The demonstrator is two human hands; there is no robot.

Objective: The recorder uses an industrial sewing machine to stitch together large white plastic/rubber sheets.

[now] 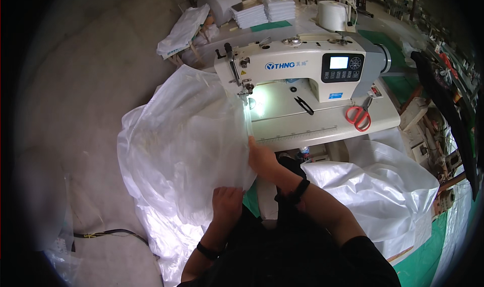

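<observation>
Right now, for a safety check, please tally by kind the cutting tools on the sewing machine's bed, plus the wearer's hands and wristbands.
Red-handled scissors: 1
Black snips: 1
Hands (left hand, right hand): 2
Wristbands (left wristband, right wristband): 2
Total: 6

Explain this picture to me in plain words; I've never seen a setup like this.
The picture comes from a fisheye camera worn on a person's head and looking down, so straight edges curve. The large device is a white industrial sewing machine with a lit screen. Black thread snips and red-handled scissors lie on its flat bed. The person's bare right hand holds the edge of a translucent white sheet just below the needle area. The left hand, fingers curled, touches it lower down; its grip is unclear.
</observation>
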